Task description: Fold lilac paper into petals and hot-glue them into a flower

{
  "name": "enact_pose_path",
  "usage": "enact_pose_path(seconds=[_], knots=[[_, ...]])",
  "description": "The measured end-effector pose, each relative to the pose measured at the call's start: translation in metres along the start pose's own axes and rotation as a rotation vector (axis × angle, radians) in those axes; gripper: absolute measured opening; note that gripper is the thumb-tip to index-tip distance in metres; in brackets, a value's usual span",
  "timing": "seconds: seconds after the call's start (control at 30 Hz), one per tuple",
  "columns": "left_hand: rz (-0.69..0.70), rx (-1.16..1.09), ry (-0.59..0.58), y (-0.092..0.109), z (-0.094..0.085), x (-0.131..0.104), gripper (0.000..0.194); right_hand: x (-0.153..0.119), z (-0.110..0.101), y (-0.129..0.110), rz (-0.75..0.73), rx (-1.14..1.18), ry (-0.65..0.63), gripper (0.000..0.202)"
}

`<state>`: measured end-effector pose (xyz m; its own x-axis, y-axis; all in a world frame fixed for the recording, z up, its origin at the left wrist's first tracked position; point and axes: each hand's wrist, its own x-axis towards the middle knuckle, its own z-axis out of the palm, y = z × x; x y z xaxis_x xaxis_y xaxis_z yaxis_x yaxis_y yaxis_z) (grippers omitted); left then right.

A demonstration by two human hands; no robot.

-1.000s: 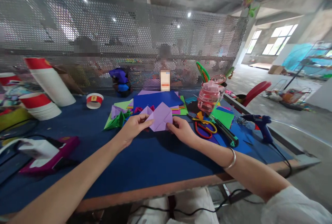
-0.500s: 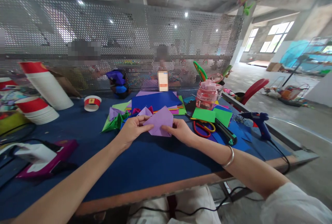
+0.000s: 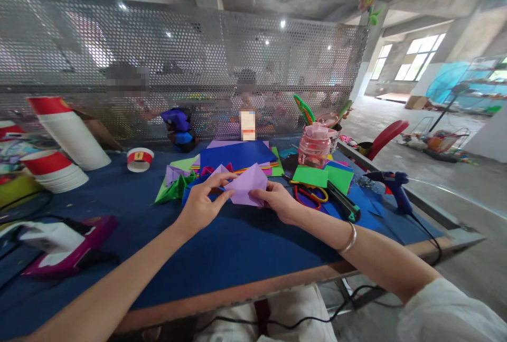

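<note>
A folded piece of light purple paper (image 3: 250,186) is raised just above the blue tabletop, with a crease running down from its peak. My right hand (image 3: 279,200) pinches its lower right side, thumb on the front and fingers behind. At the left corner of the paper, my left hand (image 3: 206,199) has its thumb and fingers apart, close to the edge; whether a fingertip touches it I cannot tell. Behind the left hand lie green folded paper (image 3: 180,188) and other folded pieces in purple and magenta. A stack of coloured sheets with a blue sheet (image 3: 240,154) on top lies beyond.
To the right are scissors (image 3: 307,197), a utility knife (image 3: 344,202), green paper (image 3: 311,175), a pink bottle (image 3: 315,144) and a glue gun (image 3: 396,189). Paper cups (image 3: 55,170) and a purple power strip (image 3: 71,247) stand left. A perforated metal screen (image 3: 190,57) rises behind; people sit beyond.
My left thumb and fingers have loosened and spread at the paper's left corner. The purple paper has tilted and shifted slightly right in my right hand.
</note>
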<state>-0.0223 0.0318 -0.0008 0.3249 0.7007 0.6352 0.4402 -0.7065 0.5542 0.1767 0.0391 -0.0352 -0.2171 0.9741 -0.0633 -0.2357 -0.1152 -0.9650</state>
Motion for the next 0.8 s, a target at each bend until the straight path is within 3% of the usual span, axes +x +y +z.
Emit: enact_pose_path(seconds=[0.1, 0.17, 0.33, 0.5, 0.8], knots=[[0.265, 0.165, -0.064, 0.0013, 0.0009, -0.0030, 0.023, -0.0001, -0.0004, 0.0007, -0.023, -0.041, -0.004, 0.030], [0.348, 0.219, -0.093, 0.0023, 0.0010, -0.0038, 0.027, -0.0002, -0.0001, 0.0017, -0.057, -0.060, -0.004, 0.029], [0.349, 0.257, -0.030, 0.0032, 0.0010, -0.0052, 0.026, -0.0011, 0.0002, 0.0046, -0.182, -0.151, -0.021, 0.027], [0.312, 0.311, -0.083, 0.0028, -0.0007, -0.0072, 0.032, -0.0002, -0.0038, 0.0084, -0.332, -0.416, 0.001, 0.016], [0.383, 0.335, -0.233, -0.0015, -0.0044, -0.0077, 0.045, -0.0020, 0.0005, 0.0056, -0.196, -0.259, -0.015, 0.014]])
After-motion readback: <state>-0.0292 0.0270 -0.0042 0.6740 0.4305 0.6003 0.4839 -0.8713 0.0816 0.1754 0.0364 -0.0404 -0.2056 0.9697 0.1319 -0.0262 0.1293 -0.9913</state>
